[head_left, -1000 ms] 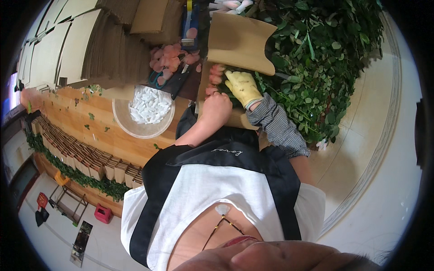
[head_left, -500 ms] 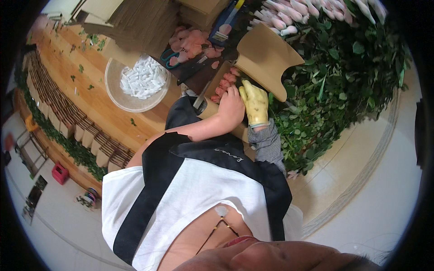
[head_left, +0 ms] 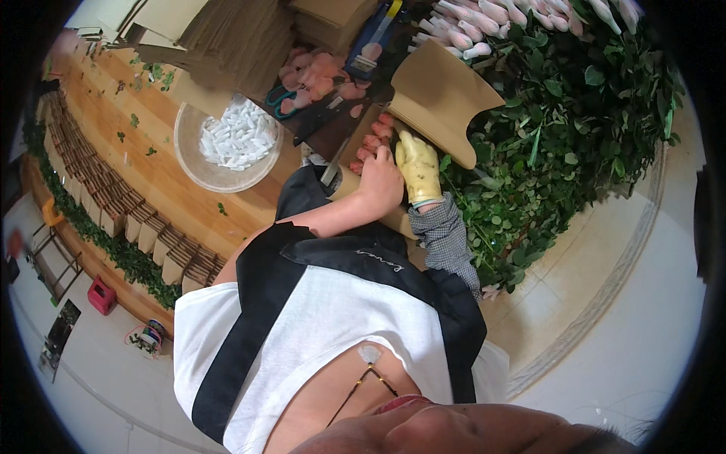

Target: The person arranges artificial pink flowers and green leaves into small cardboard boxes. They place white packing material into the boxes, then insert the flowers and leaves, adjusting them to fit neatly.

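Observation:
A short row of coral roses lies in front of me on brown cardboard. My bare left hand has its fingers bent over the lower roses, touching them; the fingertips are partly hidden. Close beside it on the right, my right hand wears a stained yellow glove. Its fingers are curled in next to the roses, and what lies under them cannot be seen. Just beyond the glove, brown curved-edge cardboard sheets lean at a slant.
Leafy rose stems are heaped on the right, with net-wrapped rose heads behind. A bowl of white tubes stands left. Pink petals, teal-handled scissors and a blue tool lie ahead beside stacked cardboard.
Both hands have shifted slightly left in the picture, along with the roses and cardboard sheets. The gloved fingers look a little more bent. The left hand stays at the roses.

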Motion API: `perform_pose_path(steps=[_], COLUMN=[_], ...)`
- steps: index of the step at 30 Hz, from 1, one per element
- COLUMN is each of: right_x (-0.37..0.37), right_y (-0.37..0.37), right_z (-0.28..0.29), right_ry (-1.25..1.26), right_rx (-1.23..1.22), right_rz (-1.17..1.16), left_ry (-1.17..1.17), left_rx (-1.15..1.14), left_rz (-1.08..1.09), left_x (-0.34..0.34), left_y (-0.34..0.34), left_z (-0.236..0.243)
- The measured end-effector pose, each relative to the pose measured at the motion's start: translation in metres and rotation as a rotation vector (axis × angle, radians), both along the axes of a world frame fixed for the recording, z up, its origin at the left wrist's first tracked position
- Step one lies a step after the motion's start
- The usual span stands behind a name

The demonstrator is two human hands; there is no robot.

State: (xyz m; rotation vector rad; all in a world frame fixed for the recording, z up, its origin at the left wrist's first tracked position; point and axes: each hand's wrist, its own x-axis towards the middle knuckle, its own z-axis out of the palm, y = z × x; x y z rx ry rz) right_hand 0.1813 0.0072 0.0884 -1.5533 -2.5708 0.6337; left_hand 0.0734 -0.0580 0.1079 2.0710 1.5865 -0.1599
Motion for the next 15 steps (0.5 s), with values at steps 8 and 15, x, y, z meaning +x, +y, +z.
perform_pose_path(steps=[8,15], right_x=[0.018,0.098], right_y=[-0.006,0.030], right_z=[0.093,0.067], right_ry=[0.547,0.619], right_rx=[0.349,-0.202], right_rz=[-0.275,-0.597], left_ry=[0.077,0.046], left_rx=[0.012,-0.010], left_rz=[0.006,-0.052], left_x=[0.002,-0.006], left_y=[-0.003,-0.001], left_z=[-0.010,-0.005])
